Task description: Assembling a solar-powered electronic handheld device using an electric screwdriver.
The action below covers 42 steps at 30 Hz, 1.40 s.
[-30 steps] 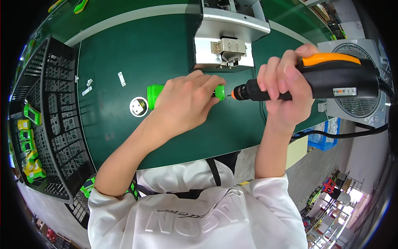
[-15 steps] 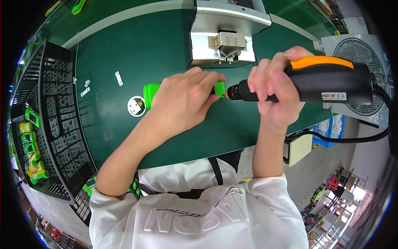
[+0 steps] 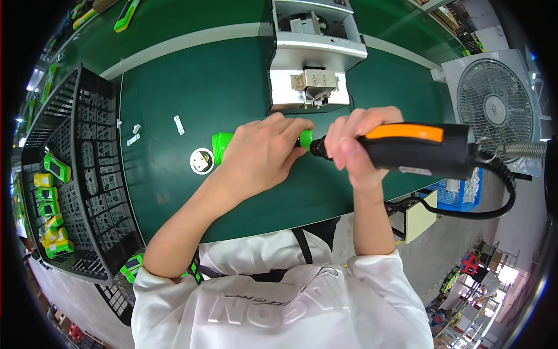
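**A:** quick check on your getup, what do you have on?

**B:** you're in a white sweatshirt (image 3: 279, 302) with raised lettering across the chest, same white as the fabric. Your sleeves are pushed up to about the elbows, so both forearms are bare.

**A:** anything over it?

**B:** yep, a thin dark strap (image 3: 303, 247) runs down from your neck over the front. Your left hand (image 3: 261, 154) and right hand (image 3: 349, 145) are bare: no gloves, rings or watch showing.

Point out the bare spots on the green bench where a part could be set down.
Bare: green bench between black crate and metal fixture; also the near edge below left hand. Crowded around green part, right hand and screwdriver.
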Each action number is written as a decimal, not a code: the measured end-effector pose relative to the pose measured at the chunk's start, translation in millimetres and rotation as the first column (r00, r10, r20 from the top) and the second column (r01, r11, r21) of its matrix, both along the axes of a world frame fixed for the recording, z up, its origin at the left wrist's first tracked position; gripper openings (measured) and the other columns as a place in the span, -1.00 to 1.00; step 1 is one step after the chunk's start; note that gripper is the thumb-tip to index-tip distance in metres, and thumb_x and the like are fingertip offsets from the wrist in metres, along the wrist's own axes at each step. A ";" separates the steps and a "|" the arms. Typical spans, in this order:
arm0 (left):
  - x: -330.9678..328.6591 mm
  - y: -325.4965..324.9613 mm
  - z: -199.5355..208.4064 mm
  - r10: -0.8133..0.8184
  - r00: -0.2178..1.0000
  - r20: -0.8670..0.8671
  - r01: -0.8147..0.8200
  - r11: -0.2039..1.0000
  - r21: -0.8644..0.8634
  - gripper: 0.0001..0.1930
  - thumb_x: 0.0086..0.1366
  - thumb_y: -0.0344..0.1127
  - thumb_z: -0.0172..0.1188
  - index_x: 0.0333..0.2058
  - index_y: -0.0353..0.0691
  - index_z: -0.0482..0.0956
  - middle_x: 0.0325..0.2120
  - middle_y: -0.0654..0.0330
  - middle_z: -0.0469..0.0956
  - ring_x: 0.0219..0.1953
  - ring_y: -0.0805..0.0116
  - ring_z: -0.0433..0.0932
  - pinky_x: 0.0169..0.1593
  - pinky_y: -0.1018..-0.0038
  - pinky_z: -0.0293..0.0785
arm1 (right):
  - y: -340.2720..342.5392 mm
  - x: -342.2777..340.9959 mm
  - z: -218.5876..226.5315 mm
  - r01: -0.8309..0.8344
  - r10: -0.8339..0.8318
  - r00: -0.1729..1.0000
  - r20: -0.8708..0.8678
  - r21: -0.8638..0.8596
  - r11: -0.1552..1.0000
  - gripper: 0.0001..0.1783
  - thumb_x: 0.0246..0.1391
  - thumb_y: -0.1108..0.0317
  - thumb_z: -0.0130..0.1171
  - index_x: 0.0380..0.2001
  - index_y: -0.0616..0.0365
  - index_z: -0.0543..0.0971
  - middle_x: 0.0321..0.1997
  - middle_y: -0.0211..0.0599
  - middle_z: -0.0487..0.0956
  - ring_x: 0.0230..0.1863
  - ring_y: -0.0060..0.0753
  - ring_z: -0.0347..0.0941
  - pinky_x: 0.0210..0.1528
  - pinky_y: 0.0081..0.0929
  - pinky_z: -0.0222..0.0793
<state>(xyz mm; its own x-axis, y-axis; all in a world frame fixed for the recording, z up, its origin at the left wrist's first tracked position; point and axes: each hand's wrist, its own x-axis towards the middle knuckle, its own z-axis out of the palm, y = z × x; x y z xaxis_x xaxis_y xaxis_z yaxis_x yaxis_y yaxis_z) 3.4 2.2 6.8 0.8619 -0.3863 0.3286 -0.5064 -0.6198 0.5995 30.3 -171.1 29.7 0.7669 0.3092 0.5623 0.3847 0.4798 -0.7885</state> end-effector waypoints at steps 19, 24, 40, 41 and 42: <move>5.7 -27.5 -6.0 -0.071 0.997 0.031 0.066 0.989 0.132 -0.60 0.04 -0.37 0.31 -0.09 -0.24 0.55 -0.17 0.19 0.57 -0.18 0.26 0.56 -0.18 0.36 0.56 | -0.7 26.2 57.1 0.213 -0.235 0.962 0.139 0.155 0.965 -0.68 0.18 0.41 -0.06 0.01 0.07 0.30 -0.61 -0.45 0.26 -0.69 -0.55 0.17 -0.58 -0.47 0.19; -0.1 -19.2 -6.1 -0.098 0.979 0.179 0.042 0.954 0.296 -0.58 0.03 -0.33 0.31 -0.08 -0.23 0.54 -0.09 0.16 0.52 -0.16 0.24 0.56 -0.13 0.34 0.55 | 9.4 35.2 49.3 0.277 -0.281 0.933 0.223 0.047 0.960 -0.66 0.16 0.41 -0.05 0.01 0.10 0.23 -0.61 -0.40 0.27 -0.72 -0.52 0.16 -0.61 -0.43 0.19; -10.8 49.8 -10.6 -0.069 0.986 0.154 0.046 0.987 0.153 -0.56 0.00 -0.39 0.32 -0.07 -0.16 0.52 -0.08 0.16 0.48 -0.22 0.23 0.52 -0.22 0.36 0.54 | 36.4 83.3 79.1 0.108 -0.141 0.980 -0.143 -0.215 0.971 -0.71 0.03 0.50 0.11 -0.13 0.27 0.40 -0.64 -0.39 0.28 -0.68 -0.55 0.22 -0.54 -0.45 0.21; -8.5 46.2 -12.4 -0.079 0.978 0.191 0.050 0.987 0.152 -0.58 -0.01 -0.40 0.32 -0.10 -0.18 0.51 -0.09 0.16 0.48 -0.22 0.23 0.52 -0.23 0.36 0.54 | 35.4 83.8 78.6 0.088 -0.122 0.978 -0.167 -0.193 0.977 -0.71 0.04 0.49 0.09 -0.12 0.25 0.40 -0.62 -0.41 0.27 -0.67 -0.56 0.21 -0.54 -0.47 0.20; -6.4 43.5 -14.4 -0.089 0.970 0.226 0.055 0.987 0.151 -0.60 -0.01 -0.40 0.33 -0.13 -0.21 0.51 -0.09 0.16 0.48 -0.23 0.23 0.52 -0.25 0.36 0.54 | 33.4 83.6 77.4 0.070 -0.103 0.976 -0.193 -0.171 0.983 -0.70 0.05 0.49 0.07 -0.11 0.23 0.39 -0.61 -0.44 0.26 -0.67 -0.58 0.19 -0.53 -0.49 0.19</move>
